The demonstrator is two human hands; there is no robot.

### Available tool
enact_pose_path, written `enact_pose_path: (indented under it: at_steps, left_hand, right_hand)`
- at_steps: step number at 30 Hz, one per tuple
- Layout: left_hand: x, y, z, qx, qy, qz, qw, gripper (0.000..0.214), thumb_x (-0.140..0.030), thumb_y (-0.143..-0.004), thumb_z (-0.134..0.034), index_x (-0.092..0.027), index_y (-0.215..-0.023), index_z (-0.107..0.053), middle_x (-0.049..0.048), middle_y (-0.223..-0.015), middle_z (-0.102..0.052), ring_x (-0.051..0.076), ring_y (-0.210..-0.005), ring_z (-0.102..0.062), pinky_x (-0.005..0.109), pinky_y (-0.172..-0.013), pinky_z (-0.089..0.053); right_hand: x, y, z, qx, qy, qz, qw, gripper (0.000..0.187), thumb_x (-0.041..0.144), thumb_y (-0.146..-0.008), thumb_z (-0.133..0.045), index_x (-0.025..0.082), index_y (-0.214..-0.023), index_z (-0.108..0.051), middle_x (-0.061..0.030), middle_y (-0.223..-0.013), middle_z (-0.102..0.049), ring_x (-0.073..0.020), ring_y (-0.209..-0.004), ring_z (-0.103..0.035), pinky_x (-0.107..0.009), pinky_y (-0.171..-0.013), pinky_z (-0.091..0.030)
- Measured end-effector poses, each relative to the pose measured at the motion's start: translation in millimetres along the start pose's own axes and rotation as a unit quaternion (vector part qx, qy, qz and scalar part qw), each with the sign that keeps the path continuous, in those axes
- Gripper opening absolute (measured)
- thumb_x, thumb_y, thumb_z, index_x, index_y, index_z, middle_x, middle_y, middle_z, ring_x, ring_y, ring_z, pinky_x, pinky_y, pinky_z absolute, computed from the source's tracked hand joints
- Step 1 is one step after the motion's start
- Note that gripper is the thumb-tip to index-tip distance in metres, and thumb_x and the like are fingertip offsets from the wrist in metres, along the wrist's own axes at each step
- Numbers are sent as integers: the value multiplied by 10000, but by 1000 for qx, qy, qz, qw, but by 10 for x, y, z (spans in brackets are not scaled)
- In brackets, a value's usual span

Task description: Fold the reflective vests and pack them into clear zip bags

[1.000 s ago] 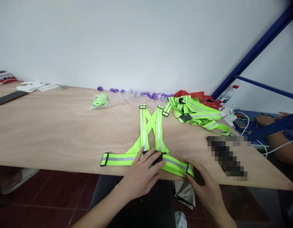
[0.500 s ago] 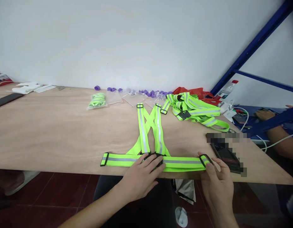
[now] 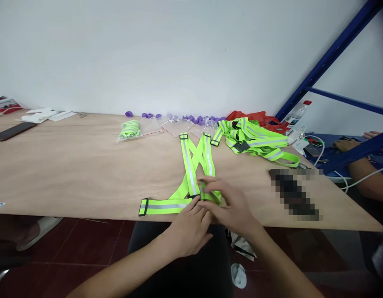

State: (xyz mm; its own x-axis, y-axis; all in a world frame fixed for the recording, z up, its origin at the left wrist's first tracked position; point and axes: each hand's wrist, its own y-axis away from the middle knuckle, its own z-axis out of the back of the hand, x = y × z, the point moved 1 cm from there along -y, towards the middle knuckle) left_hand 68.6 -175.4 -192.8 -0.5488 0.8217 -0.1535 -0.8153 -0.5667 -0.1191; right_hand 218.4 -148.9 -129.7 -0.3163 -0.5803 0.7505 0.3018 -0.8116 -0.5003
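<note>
A neon-yellow reflective strap vest lies flat on the wooden table, its two shoulder straps crossing and running away from me. My left hand rests with fingers stretched flat on the middle of the waist belt at the table's front edge. My right hand is curled over the right half of the belt, which is folded in onto the centre, and its fingers pinch the strap. The left end of the belt still lies stretched out.
A heap of more neon vests lies at the back right by a red bag. A bagged vest, clear bags and purple pieces sit along the wall. A pixelated dark item lies right. Another person's arm rests far right.
My right hand has carried the right end of the belt leftward and folded it over the middle. My left hand has stayed on the belt's centre.
</note>
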Motion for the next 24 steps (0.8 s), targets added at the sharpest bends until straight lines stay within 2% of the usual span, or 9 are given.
enact_pose_path:
  at_steps: [1, 3, 7, 9, 12, 16, 19, 22, 24]
  left_hand:
    - [-13, 6, -18, 19, -4, 10, 1000, 484, -417, -979, -514, -54, -1296, -554, 230, -1285, -646, 369, -1231, -590, 491, -1043, -439]
    - [-23, 24, -51, 42, -9, 24, 999, 463, -403, -985, -495, -50, -1274, -571, 247, -1214, -674, 393, -1127, -645, 508, -931, -508]
    - [44, 49, -97, 20, 31, 7, 999, 466, -347, -959, -523, -70, -1335, -536, 243, -1262, -651, 411, -1118, -648, 528, -883, -540]
    - [105, 49, -114, -6, 64, -12, 998, 431, -304, -956, -529, -115, -1342, -545, 198, -1283, -656, 374, -1137, -650, 501, -914, -542]
    - [179, 64, -118, -68, 109, -49, 991, 334, -237, -983, -486, -168, -1290, -598, 122, -1231, -705, 285, -1113, -678, 416, -945, -547]
    - [213, 208, -51, -231, 172, -95, 953, 281, -151, -983, -462, -166, -1202, -639, 70, -1038, -774, 201, -935, -732, 317, -862, -581]
    - [225, 430, -1, -313, 208, -68, 924, 281, -75, -925, -519, -162, -1166, -635, 69, -932, -768, 187, -834, -722, 295, -775, -593]
    - [246, 663, 24, -318, 209, -9, 925, 331, -19, -896, -527, -171, -1173, -624, 85, -965, -734, 200, -903, -695, 324, -825, -581]
    - [267, 763, 45, -312, 209, 56, 925, 321, -20, -907, -520, -185, -1166, -615, 91, -1010, -701, 210, -965, -673, 334, -853, -568]
  right_hand:
    - [-6, -68, -104, 65, 29, 8, 997, 117, 213, -879, -697, 251, -946, -609, -63, -1159, -709, -230, -1125, -673, -358, -921, -551]
    - [-69, -168, -291, 154, 62, 21, 986, 123, 210, -879, -701, 242, -958, -612, -52, -1128, -711, -222, -1109, -669, -349, -939, -534]
    - [-281, -232, -521, 230, 63, 18, 971, 222, 211, -811, -774, 230, -973, -624, -28, -1042, -713, -210, -995, -675, -343, -914, -526]
    - [-360, -219, -552, 234, 46, 6, 971, 231, 203, -792, -787, 225, -963, -633, -20, -1019, -712, -205, -976, -671, -340, -910, -522]
    - [-424, -174, -531, 205, 21, -15, 978, 227, 200, -780, -796, 221, -947, -643, -16, -1037, -709, -197, -992, -666, -338, -939, -512]
    - [-478, -92, -500, 185, 54, 8, 981, 199, 204, -803, -773, 217, -958, -649, -41, -1076, -705, -210, -1032, -651, -352, -934, -517]
    - [-508, -40, -516, 209, 110, 67, 969, 170, 215, -838, -743, 202, -981, -653, -76, -1095, -692, -223, -1050, -633, -359, -915, -520]
    - [-511, -15, -530, 203, 153, 131, 958, 141, 267, -873, -716, 190, -972, -653, -86, -1074, -688, -222, -1014, -626, -358, -896, -517]
    - [-501, -11, -536, 204, 178, 164, 949, 151, 319, -902, -689, 185, -962, -653, -84, -1053, -689, -219, -1001, -618, -357, -891, -514]
